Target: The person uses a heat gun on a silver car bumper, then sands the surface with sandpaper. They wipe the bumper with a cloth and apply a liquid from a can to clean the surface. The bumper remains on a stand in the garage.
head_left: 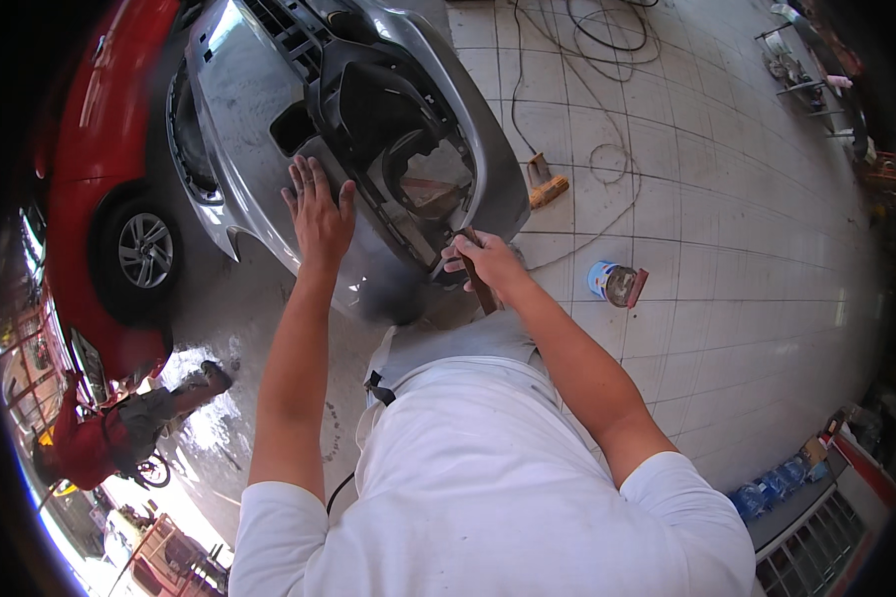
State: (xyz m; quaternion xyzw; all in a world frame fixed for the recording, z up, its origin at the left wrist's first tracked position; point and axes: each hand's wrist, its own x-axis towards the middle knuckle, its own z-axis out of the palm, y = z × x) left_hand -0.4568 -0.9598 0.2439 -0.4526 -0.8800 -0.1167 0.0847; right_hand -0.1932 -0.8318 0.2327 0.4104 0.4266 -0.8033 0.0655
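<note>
Head view: a red car (119, 119) with a silver-spoked wheel (147, 249) fills the upper left of the frame, and a person in a red top (110, 436) is at lower left. Right of the car, a grey bumper (259, 164) slants from upper left toward the centre. The left hand (322, 221) is on its smooth face, fingers spread, thumb apart. Just right of centre, the right hand (493, 265) pinches a narrow brown strip (485, 291) in curled fingers; its long axis runs nearly up and down the frame. The bumper lies up and left of those fingers, the left hand nearer its middle; whether the strip touches it, I cannot tell. Farther right, a blue can (599, 280) shows brownish grey at its mouth, possibly its contents, with a reddish block (638, 289) at the rim.
</note>
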